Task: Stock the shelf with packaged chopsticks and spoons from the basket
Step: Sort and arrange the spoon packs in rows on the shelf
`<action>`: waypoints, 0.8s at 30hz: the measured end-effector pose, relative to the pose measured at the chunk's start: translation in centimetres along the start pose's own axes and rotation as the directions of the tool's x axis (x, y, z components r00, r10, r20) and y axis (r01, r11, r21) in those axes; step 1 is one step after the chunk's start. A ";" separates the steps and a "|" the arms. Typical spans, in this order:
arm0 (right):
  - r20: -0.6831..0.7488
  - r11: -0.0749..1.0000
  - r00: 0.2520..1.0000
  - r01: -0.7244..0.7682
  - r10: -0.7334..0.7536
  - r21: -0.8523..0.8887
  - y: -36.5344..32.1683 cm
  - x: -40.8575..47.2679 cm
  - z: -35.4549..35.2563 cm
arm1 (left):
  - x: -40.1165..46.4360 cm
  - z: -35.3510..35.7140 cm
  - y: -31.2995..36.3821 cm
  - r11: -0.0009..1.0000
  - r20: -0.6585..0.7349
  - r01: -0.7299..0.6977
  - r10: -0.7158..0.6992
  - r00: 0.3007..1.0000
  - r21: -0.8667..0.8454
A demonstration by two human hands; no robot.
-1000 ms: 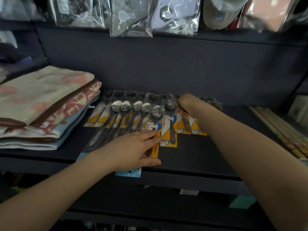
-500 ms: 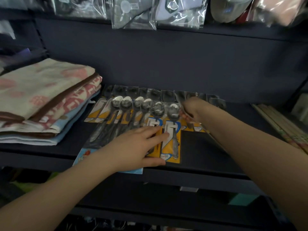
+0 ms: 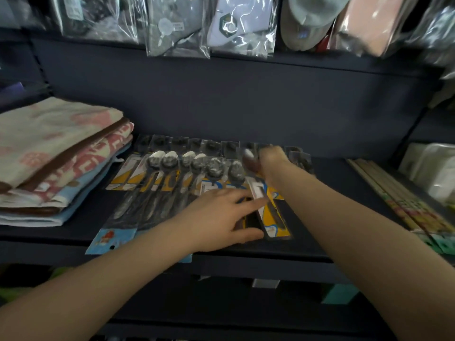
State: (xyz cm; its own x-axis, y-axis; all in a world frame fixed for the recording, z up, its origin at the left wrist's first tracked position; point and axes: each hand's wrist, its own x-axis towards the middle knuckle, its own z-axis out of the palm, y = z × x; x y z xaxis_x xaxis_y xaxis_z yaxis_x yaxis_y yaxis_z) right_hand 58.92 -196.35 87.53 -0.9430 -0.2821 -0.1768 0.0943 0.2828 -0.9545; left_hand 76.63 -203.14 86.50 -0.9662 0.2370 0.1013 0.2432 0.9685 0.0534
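Note:
Several packaged spoons (image 3: 172, 178) on yellow and blue cards lie overlapped in a row on the dark shelf (image 3: 320, 232). My left hand (image 3: 219, 217) rests flat on the near ends of the right-hand packs, fingers spread and pointing right. My right hand (image 3: 272, 161) is at the far right end of the row, closed around the top of one spoon pack (image 3: 270, 212), which angles toward the shelf's front edge. Packaged chopsticks (image 3: 403, 200) lie in a bundle at the right of the shelf. No basket is in view.
Folded towels (image 3: 56, 156) are stacked at the left of the shelf. Bagged goods (image 3: 177, 25) hang from the shelf above. White plastic containers (image 3: 433, 168) sit at the far right. A lower shelf runs below the front edge.
My right hand has drawn one spoon pack to the right and its bowl end has lifted. My left hand has slid a little right over the near ends of the packs.

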 end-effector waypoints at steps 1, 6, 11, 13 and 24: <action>0.058 0.998 0.998 0.004 -0.001 -0.056 0.4 -0.5 0.1 | 0.0 0.3 -0.2 1.000 0.027 0.012 -0.013 1.000 0.015; 0.075 0.942 0.985 0.172 -0.157 -0.288 1.5 -0.7 -1.9 | -0.8 1.0 -0.7 0.999 0.113 0.051 -0.050 0.992 -0.008; 0.080 0.947 0.991 0.127 -0.108 -0.295 1.0 -0.3 -1.9 | -1.6 1.2 -0.7 0.994 0.131 0.110 -0.112 0.985 0.026; 0.017 0.923 0.990 0.138 -0.141 -0.359 1.2 0.2 -1.5 | -1.5 1.5 -0.4 0.988 0.114 0.155 -0.155 0.981 0.009; -0.153 0.732 0.899 0.224 -0.410 -0.644 3.6 3.0 -8.6 | 0.5 2.0 0.7 0.996 0.126 0.084 -0.079 0.989 -0.033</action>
State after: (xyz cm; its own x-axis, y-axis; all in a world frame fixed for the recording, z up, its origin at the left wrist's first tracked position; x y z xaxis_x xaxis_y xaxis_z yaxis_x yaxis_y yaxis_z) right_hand 53.71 -188.33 85.64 -0.9353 -0.2289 0.2697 -0.3478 0.7340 -0.5833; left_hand 76.13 -202.22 84.59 -0.9854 0.1676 -0.0296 0.1642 0.9819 0.0944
